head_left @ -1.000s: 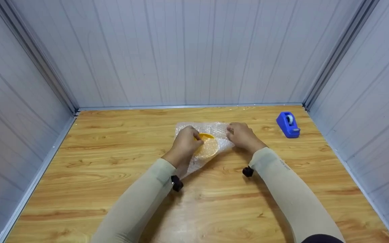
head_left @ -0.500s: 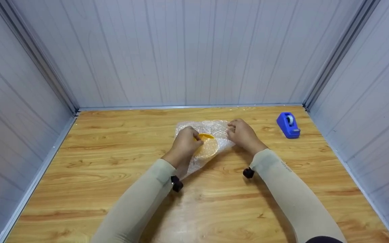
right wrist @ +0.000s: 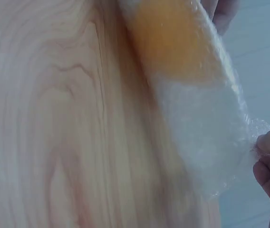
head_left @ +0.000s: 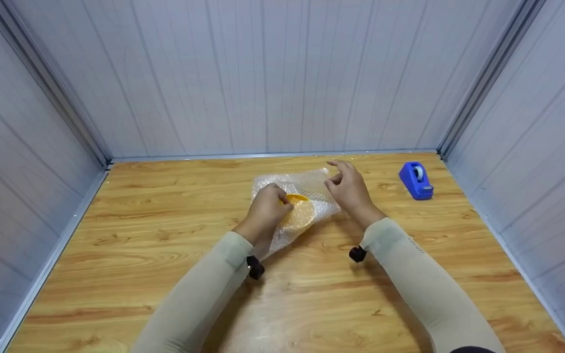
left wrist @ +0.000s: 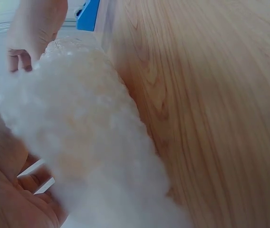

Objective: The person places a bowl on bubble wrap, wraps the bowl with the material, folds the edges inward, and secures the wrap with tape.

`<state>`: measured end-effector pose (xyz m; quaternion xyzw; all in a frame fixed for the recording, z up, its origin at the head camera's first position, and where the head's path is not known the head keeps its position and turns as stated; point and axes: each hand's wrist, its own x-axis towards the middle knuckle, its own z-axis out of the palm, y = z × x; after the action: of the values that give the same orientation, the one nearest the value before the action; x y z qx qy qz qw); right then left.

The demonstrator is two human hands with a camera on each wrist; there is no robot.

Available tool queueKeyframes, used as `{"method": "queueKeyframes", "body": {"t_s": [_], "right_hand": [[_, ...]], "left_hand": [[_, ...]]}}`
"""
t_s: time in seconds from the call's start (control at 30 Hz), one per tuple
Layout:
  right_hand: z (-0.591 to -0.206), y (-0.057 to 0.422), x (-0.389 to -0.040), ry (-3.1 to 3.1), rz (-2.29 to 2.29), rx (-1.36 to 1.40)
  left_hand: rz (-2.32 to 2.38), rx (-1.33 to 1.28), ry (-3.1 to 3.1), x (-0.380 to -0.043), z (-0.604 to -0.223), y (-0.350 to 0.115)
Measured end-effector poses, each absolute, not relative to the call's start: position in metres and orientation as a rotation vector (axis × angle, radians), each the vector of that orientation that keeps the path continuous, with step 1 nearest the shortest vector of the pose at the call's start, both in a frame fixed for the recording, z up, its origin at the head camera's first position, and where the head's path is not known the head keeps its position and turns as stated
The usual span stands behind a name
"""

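Observation:
A yellow round thing [head_left: 298, 197] with a raised rim stands partly covered by a sheet of bubble wrap [head_left: 282, 238] in the middle of the head view; its kind is hidden by the wrap. My left hand [head_left: 269, 208] pinches its upper left edge together with the wrap, thumb on the near side. To the right, my right hand [head_left: 350, 191] pinches the edge of the sheet between thumb and a fingertip, the index finger held out. In the right wrist view, orange-yellow [right wrist: 173, 40] shows through the wrap, whose loose edge meets the right fingertips.
A blue tape dispenser [head_left: 416, 181] with a roll in it stands at the back right of the wooden table [head_left: 140, 235]. Pale panel walls [head_left: 263, 78] close the table in at the back and both sides.
My right hand has risen a little and moved away from me, its index finger straightening. The far right part of the bubble wrap has lifted with it. My left hand keeps its place.

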<state>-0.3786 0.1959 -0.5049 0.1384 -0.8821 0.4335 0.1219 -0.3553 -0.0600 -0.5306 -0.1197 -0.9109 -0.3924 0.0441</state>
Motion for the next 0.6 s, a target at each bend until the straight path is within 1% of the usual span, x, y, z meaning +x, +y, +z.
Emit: {"method": "queueKeyframes", "body": {"t_s": [0.03, 0.07, 0.13, 0.23, 0.43, 0.6], "right_hand": [[-0.503, 0.194, -0.376, -2.567, 1.283, 0.402], [-0.501, 0.193, -0.374, -2.559, 1.298, 0.400], [-0.499, 0.190, -0.370, -2.541, 1.321, 0.405], [-0.496, 0.185, -0.360, -2.521, 1.345, 0.418], [-0.496, 0.176, -0.342, -2.489, 1.363, 0.484], [-0.501, 0.173, -0.332, -2.467, 1.237, 0.647]], "left_hand": [[-1.199, -0.367, -2.778, -0.360, -0.536, -0.061], [-1.187, -0.338, -2.805, -0.358, -0.532, -0.059], [-1.169, -0.345, -2.776, -0.368, -0.546, -0.060], [-1.155, -0.344, -2.768, -0.365, -0.544, -0.060], [-1.203, -0.339, -2.763, -0.331, -0.504, -0.056], [-1.180, -0.297, -2.783, -0.329, -0.499, -0.053]]}}
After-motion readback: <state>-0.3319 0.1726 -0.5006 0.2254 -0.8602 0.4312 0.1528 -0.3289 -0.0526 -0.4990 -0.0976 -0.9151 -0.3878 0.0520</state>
